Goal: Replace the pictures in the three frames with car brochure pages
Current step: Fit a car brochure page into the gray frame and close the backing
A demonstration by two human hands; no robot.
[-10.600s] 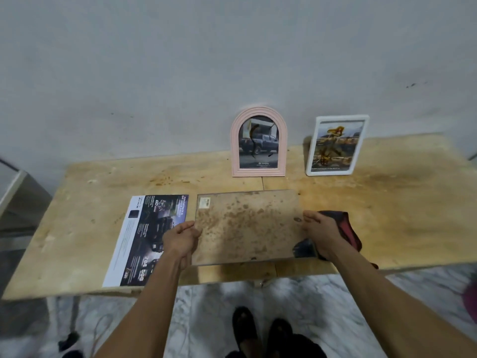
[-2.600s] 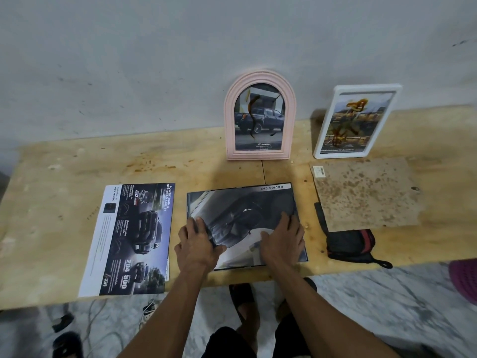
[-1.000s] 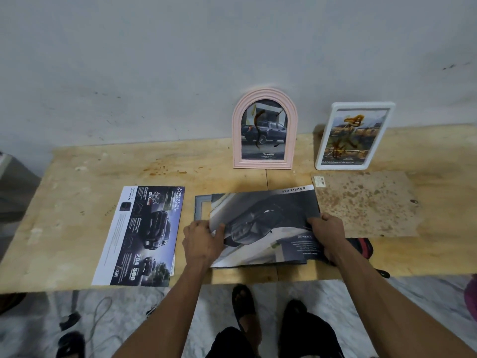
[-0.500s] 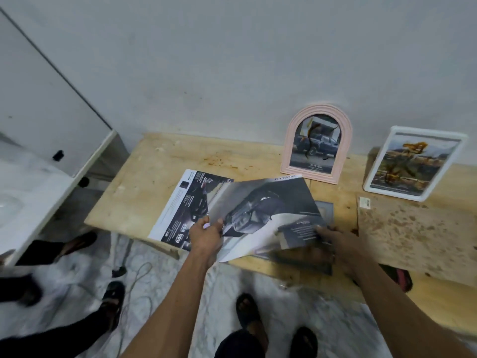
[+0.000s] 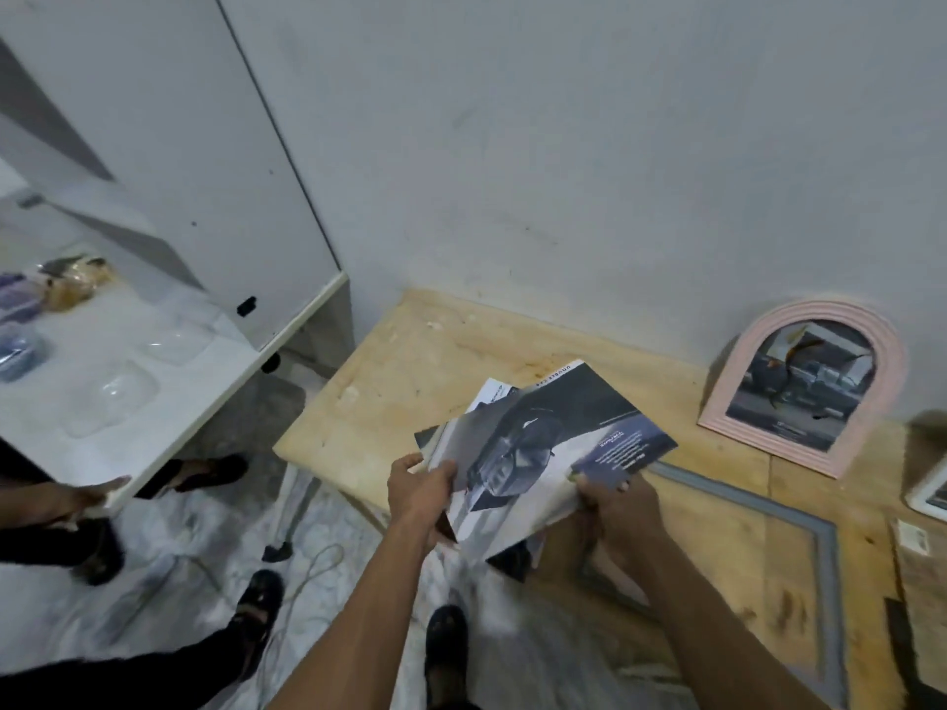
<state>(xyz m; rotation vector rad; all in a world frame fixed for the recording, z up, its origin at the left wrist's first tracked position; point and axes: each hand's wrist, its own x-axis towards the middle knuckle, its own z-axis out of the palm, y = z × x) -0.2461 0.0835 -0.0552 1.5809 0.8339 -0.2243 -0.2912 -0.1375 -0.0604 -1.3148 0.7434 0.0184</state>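
Both hands grip one glossy car brochure page (image 5: 553, 443) printed with a dark vehicle: the left hand (image 5: 420, 491) pinches its left edge between thumb and curled fingers, and the right hand (image 5: 615, 504) clasps its lower right corner with fingers curled round the paper. The page is lifted clear of the pale wooden table (image 5: 420, 361), tilted, above the table's front edge near its left end, with another printed sheet (image 5: 494, 394) showing just behind its upper left edge. An empty grey rectangular frame (image 5: 758, 509) lies flat on the tabletop to the right of the hands. A pink arched frame (image 5: 804, 386) holding a truck picture leans against the wall at the table's back edge.
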